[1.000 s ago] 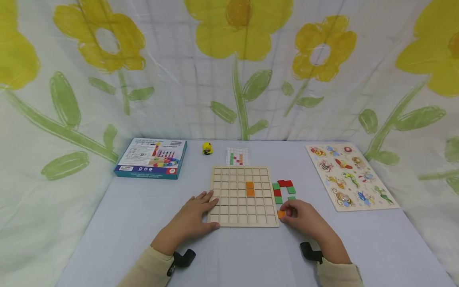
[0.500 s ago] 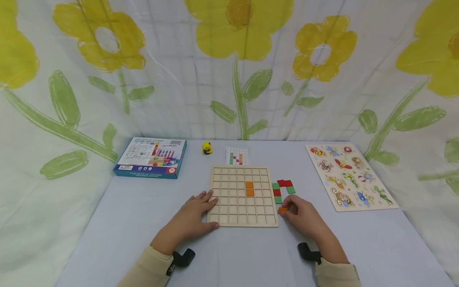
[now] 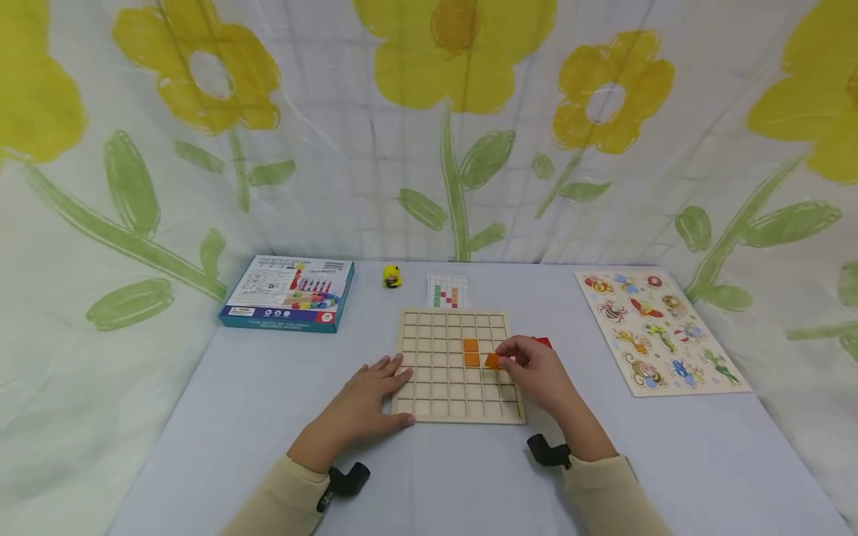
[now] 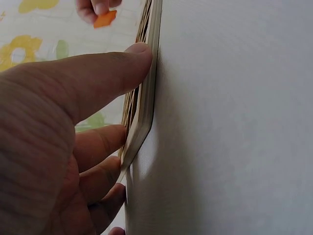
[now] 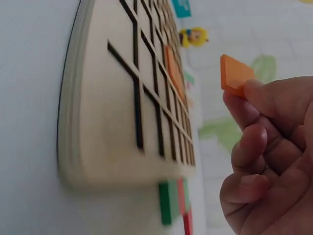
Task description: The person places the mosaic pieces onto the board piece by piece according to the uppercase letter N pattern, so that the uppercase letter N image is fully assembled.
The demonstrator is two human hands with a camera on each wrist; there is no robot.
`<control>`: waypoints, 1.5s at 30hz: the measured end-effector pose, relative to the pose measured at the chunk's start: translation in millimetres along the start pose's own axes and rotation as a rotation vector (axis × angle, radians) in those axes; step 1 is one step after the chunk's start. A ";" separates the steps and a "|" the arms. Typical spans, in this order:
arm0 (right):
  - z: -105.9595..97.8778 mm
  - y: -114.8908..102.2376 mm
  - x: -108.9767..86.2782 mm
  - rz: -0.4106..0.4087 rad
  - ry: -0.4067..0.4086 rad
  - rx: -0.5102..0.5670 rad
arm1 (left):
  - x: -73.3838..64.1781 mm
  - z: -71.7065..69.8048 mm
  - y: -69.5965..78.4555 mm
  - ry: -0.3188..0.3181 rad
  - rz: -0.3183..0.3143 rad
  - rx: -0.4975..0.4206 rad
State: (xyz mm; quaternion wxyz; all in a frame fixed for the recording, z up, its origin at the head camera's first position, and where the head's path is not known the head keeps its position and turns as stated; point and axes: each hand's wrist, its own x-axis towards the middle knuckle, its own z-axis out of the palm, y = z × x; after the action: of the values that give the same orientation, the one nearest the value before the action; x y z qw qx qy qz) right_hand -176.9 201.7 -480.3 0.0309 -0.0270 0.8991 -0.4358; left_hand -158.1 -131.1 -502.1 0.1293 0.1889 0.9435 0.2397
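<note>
My right hand (image 3: pixel 538 372) pinches an orange square tile (image 3: pixel 492 361) between thumb and forefinger. It holds the tile over the right part of a wooden grid board (image 3: pixel 436 388). In the right wrist view the tile (image 5: pixel 236 74) is raised and tilted, above the level of the board. Two orange tiles (image 3: pixel 471 352) lie in neighbouring cells of the grid, one behind the other. My left hand (image 3: pixel 362 406) rests at the board's front left corner. Its thumb lies along the near edge and its spread fingers touch the left edge, as the left wrist view also shows.
Red tiles (image 3: pixel 543 342) and green tiles (image 5: pixel 167 203) lie right of the board, partly hidden by my right hand. A patterned grid card (image 3: pixel 447 292) and a yellow toy (image 3: pixel 392 277) are behind it. A box (image 3: pixel 288 294) stands left, an insect puzzle board (image 3: pixel 637 372) right.
My right hand has picked up the orange tile from the table beside the board and carried it left and away from me, over the grid. My left hand has stayed in place.
</note>
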 end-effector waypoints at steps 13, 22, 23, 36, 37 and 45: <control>32.8 1.0 15.1 0.038 -0.080 0.016 | 0.8 2.2 1.5 -0.013 -0.001 0.022; 34.8 0.3 12.0 0.049 -0.103 -0.017 | -0.7 1.6 1.3 -0.012 0.009 0.022; 35.0 0.6 12.3 0.046 -0.105 -0.020 | -0.9 1.4 1.4 -0.010 0.012 0.020; 37.9 5.2 14.6 -0.011 -0.113 -0.072 | -0.5 0.1 0.6 -0.004 0.009 0.021; 37.9 5.1 14.4 -0.011 -0.115 -0.076 | -0.5 -0.4 0.8 -0.005 0.010 0.021; 37.9 1.0 12.4 0.006 -0.116 -0.082 | -0.9 -0.4 0.6 -0.001 0.017 0.018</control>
State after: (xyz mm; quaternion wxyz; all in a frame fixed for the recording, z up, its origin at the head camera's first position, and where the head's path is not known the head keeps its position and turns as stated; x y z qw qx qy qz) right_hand -186.3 171.8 -505.0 0.0831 -0.0509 0.9129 -0.3963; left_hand -157.2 -131.2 -501.3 0.1260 0.1982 0.9439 0.2320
